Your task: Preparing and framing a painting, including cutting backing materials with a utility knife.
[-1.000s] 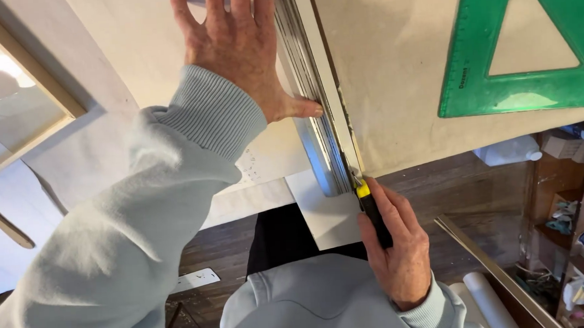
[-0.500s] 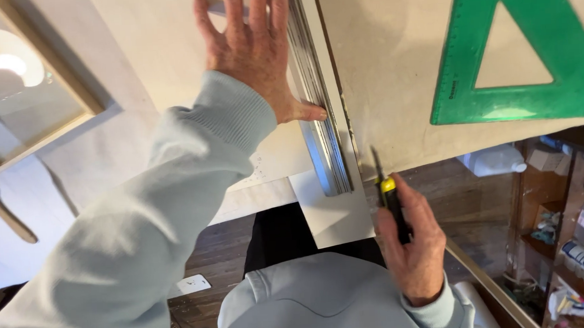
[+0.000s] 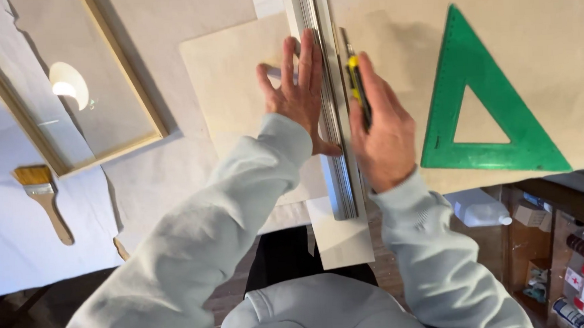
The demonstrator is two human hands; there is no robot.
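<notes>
Head view: right hand gripping yellow knife now further up metal ruler, left hand still flat, fingers spread.

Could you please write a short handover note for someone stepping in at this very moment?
Left hand lies flat, pressing the metal straightedge onto the beige sheet.
Right hand grips the yellow-and-black utility knife, blade against the straightedge's right edge.
Green set square lies to the right, paintbrush and wooden frame to the left.
How far the cut has run cannot be seen.
</notes>
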